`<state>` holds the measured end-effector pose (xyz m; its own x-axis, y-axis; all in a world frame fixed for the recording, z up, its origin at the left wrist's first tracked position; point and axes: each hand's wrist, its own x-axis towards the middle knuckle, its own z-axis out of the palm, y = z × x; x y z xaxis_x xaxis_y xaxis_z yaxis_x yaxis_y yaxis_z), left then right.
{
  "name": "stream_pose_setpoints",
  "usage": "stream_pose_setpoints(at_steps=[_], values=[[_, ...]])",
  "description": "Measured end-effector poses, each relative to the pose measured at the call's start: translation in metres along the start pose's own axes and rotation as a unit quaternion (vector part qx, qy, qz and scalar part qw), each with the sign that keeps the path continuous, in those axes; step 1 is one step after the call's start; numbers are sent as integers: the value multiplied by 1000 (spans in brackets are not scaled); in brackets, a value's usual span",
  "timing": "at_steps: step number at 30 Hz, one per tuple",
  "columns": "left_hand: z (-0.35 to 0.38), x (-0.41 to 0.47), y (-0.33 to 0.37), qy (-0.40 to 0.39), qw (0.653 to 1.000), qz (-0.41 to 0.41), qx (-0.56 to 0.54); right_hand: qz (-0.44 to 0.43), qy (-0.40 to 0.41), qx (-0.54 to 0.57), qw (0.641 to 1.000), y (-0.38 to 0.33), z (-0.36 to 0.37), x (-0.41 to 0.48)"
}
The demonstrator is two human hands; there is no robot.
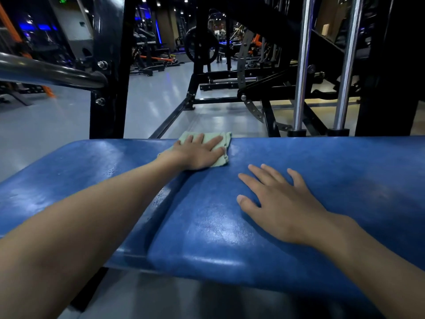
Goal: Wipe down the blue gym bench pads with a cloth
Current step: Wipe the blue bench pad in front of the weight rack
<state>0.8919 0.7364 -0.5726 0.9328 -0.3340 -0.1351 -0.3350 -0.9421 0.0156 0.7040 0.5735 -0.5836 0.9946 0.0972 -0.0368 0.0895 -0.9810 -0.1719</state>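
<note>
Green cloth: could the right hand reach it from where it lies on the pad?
Probably yes: only bare blue pad lies between the right hand and the cloth, though the left hand covers most of it.

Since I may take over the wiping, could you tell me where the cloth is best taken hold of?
Take the cloth by its free right end, coming from the right: the left hand lies flat over its middle and left, while the folded layers at that end lie bare on the pad, likely easy to pinch.
</note>
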Motion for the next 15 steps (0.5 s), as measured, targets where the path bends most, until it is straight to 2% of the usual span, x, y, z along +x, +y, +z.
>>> stream_pose_setpoints(at_steps=[6, 15], values=[[9, -22, 0, 21, 1000, 11, 9, 2, 0, 6, 1000, 2, 1, 1], [30, -180, 5, 41, 997, 55, 41, 4, -11, 17, 1000, 0, -3, -2]])
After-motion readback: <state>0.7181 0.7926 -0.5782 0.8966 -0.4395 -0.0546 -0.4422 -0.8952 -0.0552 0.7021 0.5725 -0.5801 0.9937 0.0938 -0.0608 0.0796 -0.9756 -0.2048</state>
